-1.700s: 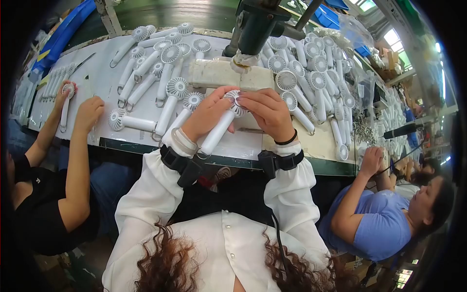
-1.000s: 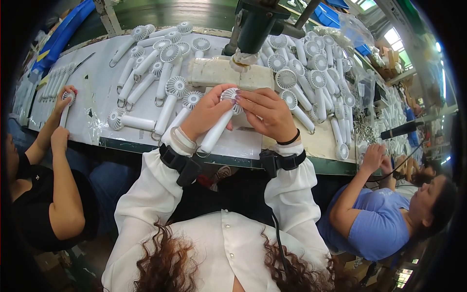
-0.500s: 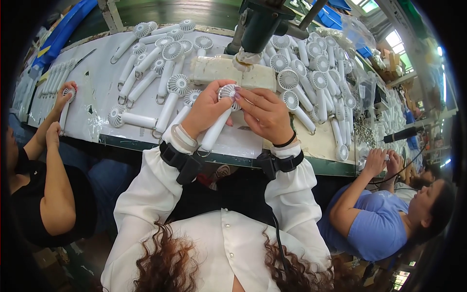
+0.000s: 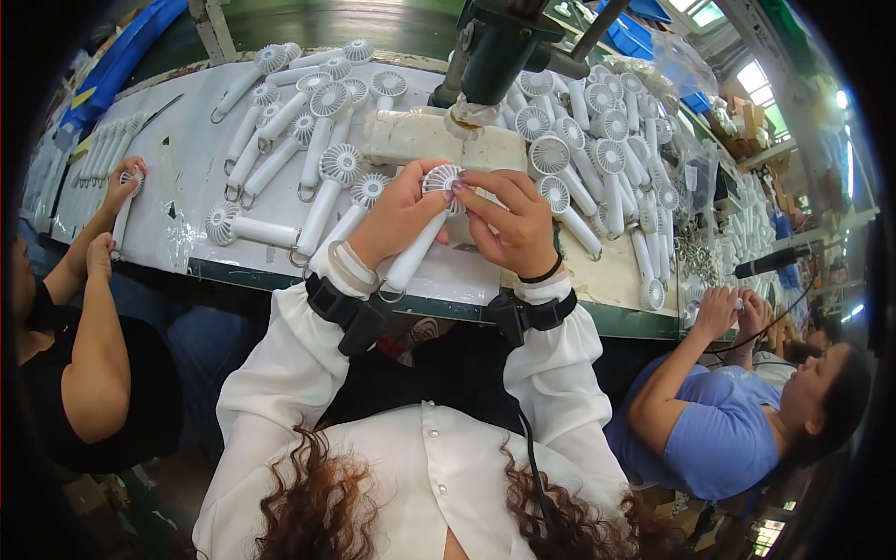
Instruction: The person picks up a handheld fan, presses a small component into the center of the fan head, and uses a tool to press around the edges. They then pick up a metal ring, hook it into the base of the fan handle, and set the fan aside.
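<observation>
head view shows us a white handheld fan (image 4: 422, 238) held over the near edge of the workbench (image 4: 187, 168), its round grille head up between both hands and its handle slanting down toward our left wrist. our left hand (image 4: 397, 219) is wrapped around the handle just under the head; our right hand (image 4: 513, 224) pinches the grille rim with its fingertips (image 4: 467, 187), so both are clamped on the same fan. the front of the grille is mostly hidden by our fingers, and we cannot make out what they do there. just beyond lie rows of identical white fans (image 4: 317, 131), more piled to the right (image 4: 607, 149). a dark machine column (image 4: 499, 47) rises behind, cut off at the top. a person in black (image 4: 93, 355) sits left, a person in blue (image 4: 709, 420) right.
</observation>
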Tool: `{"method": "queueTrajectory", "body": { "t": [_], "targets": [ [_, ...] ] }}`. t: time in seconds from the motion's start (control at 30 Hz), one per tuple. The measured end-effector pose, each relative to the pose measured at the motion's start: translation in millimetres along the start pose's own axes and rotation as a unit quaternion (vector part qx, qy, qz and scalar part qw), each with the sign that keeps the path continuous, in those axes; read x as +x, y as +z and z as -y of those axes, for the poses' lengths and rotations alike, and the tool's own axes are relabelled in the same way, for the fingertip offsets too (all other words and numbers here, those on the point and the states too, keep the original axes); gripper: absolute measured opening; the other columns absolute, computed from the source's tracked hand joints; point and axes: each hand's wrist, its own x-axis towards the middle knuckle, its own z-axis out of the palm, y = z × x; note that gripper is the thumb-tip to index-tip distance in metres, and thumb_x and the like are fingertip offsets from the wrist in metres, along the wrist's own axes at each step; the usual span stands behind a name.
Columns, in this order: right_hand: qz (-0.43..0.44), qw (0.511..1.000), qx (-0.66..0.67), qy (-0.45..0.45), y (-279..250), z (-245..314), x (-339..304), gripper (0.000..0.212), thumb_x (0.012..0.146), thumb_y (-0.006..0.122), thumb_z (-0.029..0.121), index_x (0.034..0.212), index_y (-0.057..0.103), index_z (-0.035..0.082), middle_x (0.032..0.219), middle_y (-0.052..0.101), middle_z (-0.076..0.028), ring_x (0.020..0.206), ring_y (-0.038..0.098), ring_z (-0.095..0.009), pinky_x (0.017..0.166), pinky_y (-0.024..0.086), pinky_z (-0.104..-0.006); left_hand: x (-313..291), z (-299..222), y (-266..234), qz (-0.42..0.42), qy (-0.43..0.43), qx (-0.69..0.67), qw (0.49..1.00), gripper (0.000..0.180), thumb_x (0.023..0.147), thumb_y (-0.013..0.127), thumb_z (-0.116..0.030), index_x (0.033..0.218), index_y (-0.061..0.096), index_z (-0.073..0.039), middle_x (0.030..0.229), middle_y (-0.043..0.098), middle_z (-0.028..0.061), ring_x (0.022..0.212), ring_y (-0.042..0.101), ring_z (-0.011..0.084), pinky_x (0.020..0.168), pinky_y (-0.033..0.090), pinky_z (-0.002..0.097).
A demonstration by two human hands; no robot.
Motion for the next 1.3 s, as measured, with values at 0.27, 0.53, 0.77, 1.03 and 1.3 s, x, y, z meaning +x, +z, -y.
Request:
{"method": "queueTrajectory", "body": {
  "t": [0.27,0.53,0.77,1.03,1.3],
  "targets": [
    [-0.022,0.998,0.054,0.022,3.6,-3.9,-3.5,0.039,0.069,0.062,-0.007,0.103,0.072,0.009,0.105,0.065,-0.008,0.091,0.061,-0.026,0.073,0.051,-0.0321,-0.8,-3.1,1.1,0.016,-0.004,-0.037,0.999,0.041,0.096,0.052,-0.014,0.132,0.038,-0.003,0.104,0.060,0.0079,0.064,0.063,0.0128,0.055,0.053,0.0245],
    [-0.031,0.971,0.203,0.121,9.8,-6.9,-12.4,0.037,0.074,0.061,-0.007,0.106,0.072,0.008,0.111,0.060,-0.011,0.095,0.057,-0.023,0.073,0.048,-0.0291,-0.3,-1.7,1.8,0.019,0.015,-0.001,1.000,0.039,0.098,0.052,-0.019,0.132,0.039,-0.003,0.104,0.060,0.0076,0.062,0.062,0.0119,0.054,0.052,0.0243],
    [-0.003,0.992,0.109,0.066,4.0,-5.0,-8.7,0.042,0.070,0.063,-0.006,0.109,0.071,0.009,0.113,0.059,-0.012,0.096,0.058,-0.025,0.074,0.049,-0.0310,1.9,-2.0,-1.1,0.016,0.009,-0.001,1.000,0.038,0.100,0.051,-0.021,0.132,0.039,-0.004,0.102,0.060,0.0071,0.062,0.062,0.0116,0.054,0.051,0.0238],
    [0.023,0.999,0.025,0.038,3.6,-3.9,-3.4,0.052,0.064,0.071,0.001,0.115,0.066,0.012,0.114,0.060,-0.008,0.098,0.059,-0.026,0.076,0.051,-0.0349,4.3,-1.1,-4.5,0.034,-0.008,-0.120,0.992,0.044,0.100,0.051,-0.023,0.136,0.037,-0.003,0.098,0.060,0.0087,0.066,0.063,0.0144,0.056,0.052,0.0255],
    [0.023,0.997,-0.068,0.029,20.6,-6.9,-9.0,0.057,0.057,0.076,0.006,0.112,0.064,0.012,0.112,0.061,-0.005,0.096,0.060,-0.026,0.075,0.052,-0.0346,-0.8,-4.1,-5.4,0.028,-0.069,-0.086,0.994,0.060,0.098,0.055,-0.026,0.144,0.024,-0.001,0.097,0.060,0.0102,0.070,0.064,0.0162,0.061,0.054,0.0281]
  ]
}}
